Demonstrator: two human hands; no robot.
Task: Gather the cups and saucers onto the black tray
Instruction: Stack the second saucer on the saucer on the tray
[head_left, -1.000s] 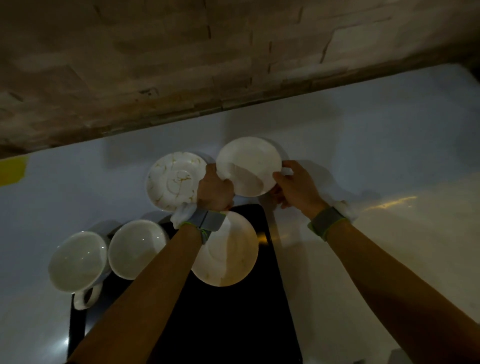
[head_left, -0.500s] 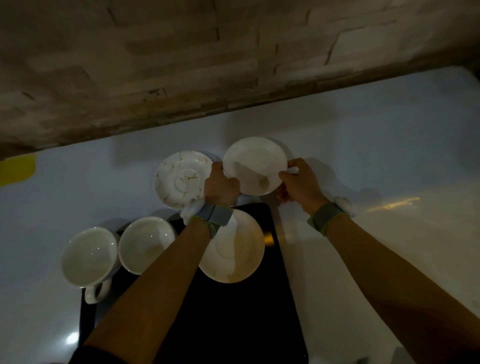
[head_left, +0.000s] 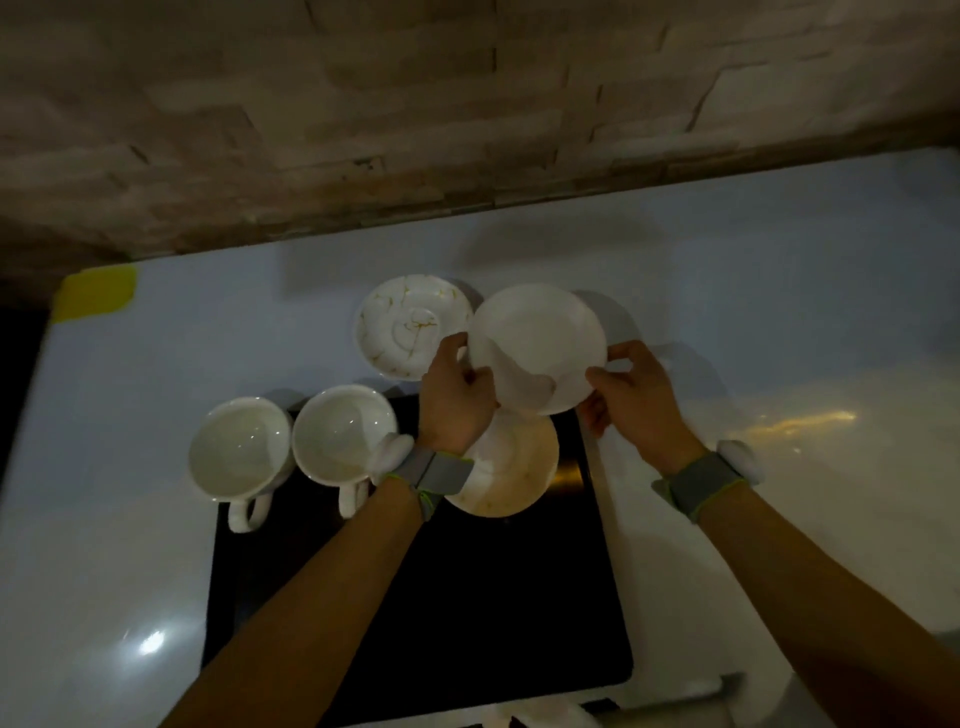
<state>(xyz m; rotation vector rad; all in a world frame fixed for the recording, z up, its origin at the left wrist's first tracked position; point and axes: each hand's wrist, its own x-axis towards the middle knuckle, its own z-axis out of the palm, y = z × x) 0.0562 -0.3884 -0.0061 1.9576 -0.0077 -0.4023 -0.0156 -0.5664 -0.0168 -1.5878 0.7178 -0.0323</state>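
A plain white saucer (head_left: 537, 343) is held tilted above the far edge of the black tray (head_left: 441, 597). My left hand (head_left: 454, 395) grips its left rim and my right hand (head_left: 636, 395) grips its right rim. Below it a second white saucer (head_left: 511, 470) lies on the tray's far right part. A gold-veined saucer (head_left: 410, 325) rests on the white counter beyond the tray. Two white cups stand at the tray's far left corner: one cup (head_left: 340, 434) over the tray, the other cup (head_left: 239, 457) at its left edge, partly on the counter.
The white counter (head_left: 753, 312) runs back to a stone-tile wall (head_left: 467, 104). A yellow patch (head_left: 96, 293) marks the counter's far left corner. The near half of the tray is bare. The scene is dim.
Both hands have lifted the plain saucer off the counter and brought it nearer, over the tray's far edge. The view has shifted, so the other dishes appear further right.
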